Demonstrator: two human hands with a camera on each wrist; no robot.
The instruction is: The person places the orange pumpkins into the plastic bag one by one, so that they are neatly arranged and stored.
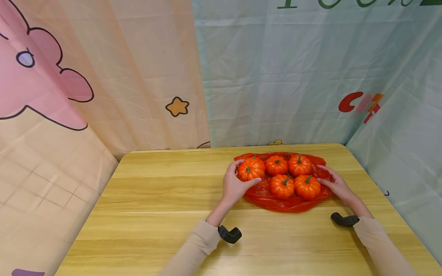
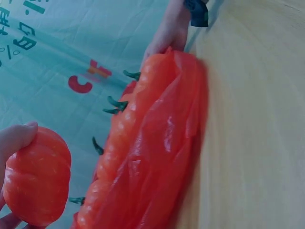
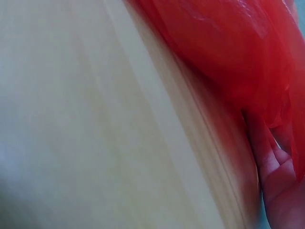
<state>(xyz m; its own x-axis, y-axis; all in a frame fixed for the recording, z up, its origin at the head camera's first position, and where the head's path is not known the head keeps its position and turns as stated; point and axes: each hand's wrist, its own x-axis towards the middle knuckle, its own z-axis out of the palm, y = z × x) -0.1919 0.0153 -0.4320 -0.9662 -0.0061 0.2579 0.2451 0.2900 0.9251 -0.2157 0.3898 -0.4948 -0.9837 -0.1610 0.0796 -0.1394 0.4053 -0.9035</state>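
Observation:
My left hand (image 1: 235,186) holds a small orange pumpkin (image 1: 249,172) between thumb and fingers. In the left wrist view this pumpkin (image 2: 38,177) is apart from the filled red plastic bag (image 2: 164,143). Under the held one, partly hidden, a second green stem shows. Several more orange pumpkins with green stems, among them a front right pumpkin (image 1: 307,188), sit in the spread red plastic bag (image 1: 286,205). At the bag's right end, my right hand (image 1: 340,188) grips its edge. In the right wrist view, plastic partly covers that hand (image 3: 283,183).
The bag lies at the back right of a light wooden table (image 1: 145,214). Printed cloth curtains (image 1: 276,76) hang behind the table and at its sides. A black wrist device (image 1: 229,234) sits at the left cuff, and a similar device (image 1: 345,220) at the right.

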